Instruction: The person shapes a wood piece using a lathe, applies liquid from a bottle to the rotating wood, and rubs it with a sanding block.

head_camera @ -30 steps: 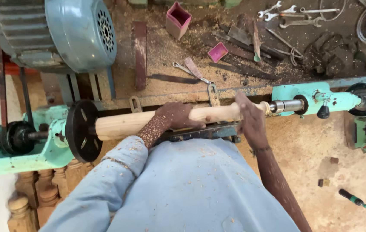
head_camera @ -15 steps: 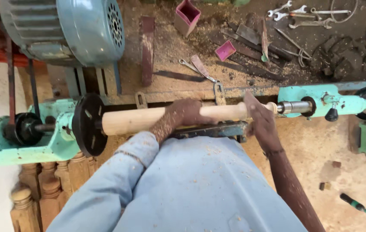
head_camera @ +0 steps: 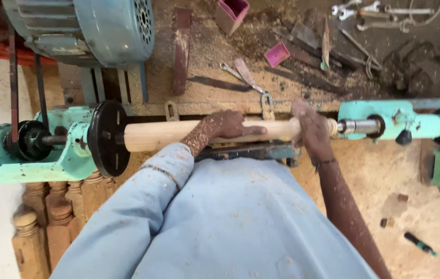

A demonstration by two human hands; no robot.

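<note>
So we had the wooden cylinder (head_camera: 178, 133) mounted on the lathe (head_camera: 28, 155), pinned between the black round plate (head_camera: 107, 138) at the left end and the metal spindle (head_camera: 358, 126) at the right end. Long axis ran straight left to right along the lathe bed, pretty much level, with the narrow end pointing right into the spindle and the fat end butted against the plate.

Our left hand (head_camera: 226, 126) lay over the top of the cylinder about midway, fingers stretched flat along the wood rather than wrapped round it. Our right hand (head_camera: 309, 129) was closed around the right end, just beside the spindle. So the hands were apart, both touching the same piece.

How we'd do this bit well, just our take: keep the left palm light and flat so it feels for bumps without dragging, keep the loose blue sleeve (head_camera: 147, 206) back from the plate, and hold the right grip short of the spindle tip. We honestly couldn't tell if the wood was spinning.

Behind the lathe, the desk (head_camera: 220, 93) was thick with sawdust, with a small pink box (head_camera: 277, 53) towards its far edge and spanners (head_camera: 380, 10) near the far right corner. The blue motor (head_camera: 85, 26) sat at the far left corner.
</note>
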